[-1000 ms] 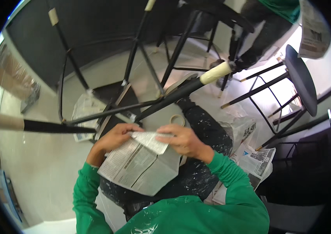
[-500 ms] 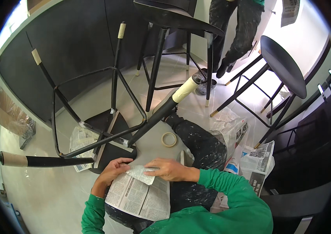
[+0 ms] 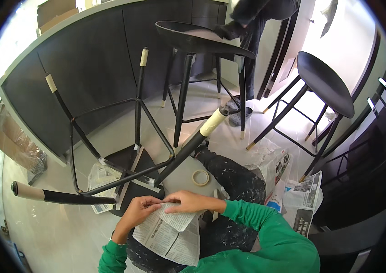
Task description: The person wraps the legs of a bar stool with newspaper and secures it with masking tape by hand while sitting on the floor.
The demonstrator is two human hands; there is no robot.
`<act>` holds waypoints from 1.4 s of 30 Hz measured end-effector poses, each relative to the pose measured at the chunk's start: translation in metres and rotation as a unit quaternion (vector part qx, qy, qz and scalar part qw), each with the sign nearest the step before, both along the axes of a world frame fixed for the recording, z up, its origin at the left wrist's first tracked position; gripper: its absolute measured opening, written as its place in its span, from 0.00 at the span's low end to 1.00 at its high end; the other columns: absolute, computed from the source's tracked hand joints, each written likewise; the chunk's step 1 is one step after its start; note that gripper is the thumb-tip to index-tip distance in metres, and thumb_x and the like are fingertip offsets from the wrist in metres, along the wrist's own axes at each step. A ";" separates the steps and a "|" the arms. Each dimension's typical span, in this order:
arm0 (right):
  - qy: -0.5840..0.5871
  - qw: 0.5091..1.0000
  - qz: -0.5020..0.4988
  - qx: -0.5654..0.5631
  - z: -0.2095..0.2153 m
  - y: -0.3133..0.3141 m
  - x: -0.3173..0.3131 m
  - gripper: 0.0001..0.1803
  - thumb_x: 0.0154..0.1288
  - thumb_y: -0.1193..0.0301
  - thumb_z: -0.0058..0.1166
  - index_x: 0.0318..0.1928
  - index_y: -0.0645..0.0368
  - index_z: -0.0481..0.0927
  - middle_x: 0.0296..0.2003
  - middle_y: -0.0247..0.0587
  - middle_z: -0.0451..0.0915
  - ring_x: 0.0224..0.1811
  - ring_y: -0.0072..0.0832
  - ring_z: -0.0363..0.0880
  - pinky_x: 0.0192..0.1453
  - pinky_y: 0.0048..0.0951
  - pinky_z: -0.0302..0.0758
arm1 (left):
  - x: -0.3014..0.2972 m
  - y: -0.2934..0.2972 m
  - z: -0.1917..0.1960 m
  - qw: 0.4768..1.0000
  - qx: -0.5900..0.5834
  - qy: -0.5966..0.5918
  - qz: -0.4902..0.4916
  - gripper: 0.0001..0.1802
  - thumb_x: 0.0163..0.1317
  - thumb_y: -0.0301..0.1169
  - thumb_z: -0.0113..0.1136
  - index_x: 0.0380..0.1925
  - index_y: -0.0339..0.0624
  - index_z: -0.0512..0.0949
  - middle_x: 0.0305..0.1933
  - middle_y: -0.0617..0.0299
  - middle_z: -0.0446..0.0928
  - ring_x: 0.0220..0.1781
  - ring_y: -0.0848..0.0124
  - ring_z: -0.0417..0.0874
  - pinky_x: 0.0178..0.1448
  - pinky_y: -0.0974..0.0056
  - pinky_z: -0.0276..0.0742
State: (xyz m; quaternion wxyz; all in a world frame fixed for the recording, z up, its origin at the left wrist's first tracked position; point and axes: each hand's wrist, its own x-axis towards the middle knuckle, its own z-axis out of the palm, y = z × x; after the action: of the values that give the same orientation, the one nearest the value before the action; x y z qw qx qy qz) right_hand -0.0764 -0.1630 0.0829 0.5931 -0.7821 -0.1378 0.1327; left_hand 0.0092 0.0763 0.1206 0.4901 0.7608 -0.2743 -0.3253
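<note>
Fold and knuckles hide some fingertips from me; at one o'clock a co-worker (image 3: 250, 50) is cut off above. On the pale floor (image 3: 56, 223), an upturned stool (image 3: 121, 159) stands at eleven, tape (image 3: 200, 178) at two. Left hand (image 3: 140, 210) and right hand (image 3: 186, 202) pinch the newspaper (image 3: 158, 237), which spreads toward six o'clock.

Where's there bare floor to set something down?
Left side: floor between the upturned stool's lowest taped leg and the left sleeve. Crowded: the lap, under newspaper; and right of the bent trouser leg, where loose newspapers lie.
</note>
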 end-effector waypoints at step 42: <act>0.250 0.962 -0.033 0.101 0.029 -0.061 0.025 0.13 0.76 0.67 0.63 0.50 0.66 0.85 0.39 0.33 0.88 0.38 0.17 0.85 0.44 0.20 0.81 | 0.026 0.065 0.023 0.997 -0.010 0.076 -0.029 0.23 0.63 0.42 0.77 0.47 0.35 0.81 0.42 0.67 0.84 0.45 0.79 0.80 0.50 0.71 0.76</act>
State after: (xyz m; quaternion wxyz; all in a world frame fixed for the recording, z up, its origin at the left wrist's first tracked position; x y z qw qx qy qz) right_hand -0.0518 -0.2242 0.1122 0.6884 -0.6644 0.0283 0.2896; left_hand 0.0354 0.1410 0.1434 0.5076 0.7204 -0.2619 -0.3936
